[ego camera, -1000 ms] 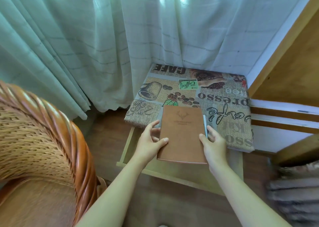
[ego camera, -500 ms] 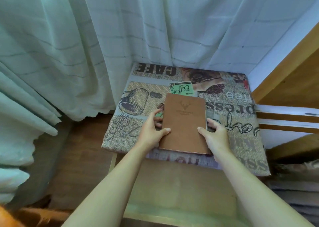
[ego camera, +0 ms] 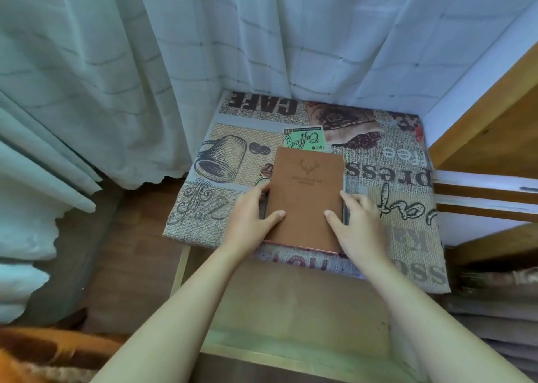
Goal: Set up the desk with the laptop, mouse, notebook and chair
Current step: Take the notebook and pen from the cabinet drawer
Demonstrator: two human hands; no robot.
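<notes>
A brown notebook (ego camera: 305, 196) with a stag emblem lies on the desk, on a coffee-print cloth (ego camera: 401, 185) that covers the top. My left hand (ego camera: 250, 217) grips its left edge, thumb on the cover. My right hand (ego camera: 358, 222) grips its right edge the same way, with a thin pen-like object pressed along that edge. Below the notebook, an open wooden drawer (ego camera: 291, 310) juts out from under the desk. A sliver of the wicker chair (ego camera: 43, 353) shows at the bottom left. No laptop or mouse is in view.
Pale checked curtains (ego camera: 174, 62) hang behind and to the left of the desk. A wooden frame with white slats (ego camera: 489, 185) stands against the desk's right side. Folded fabric (ego camera: 500, 310) is stacked at the lower right. Wood floor shows at the left.
The notebook has moved away from me, from above the drawer onto the cloth-covered desk top, with both hands still on it. The view has shifted, so the wicker chair has almost left the frame.
</notes>
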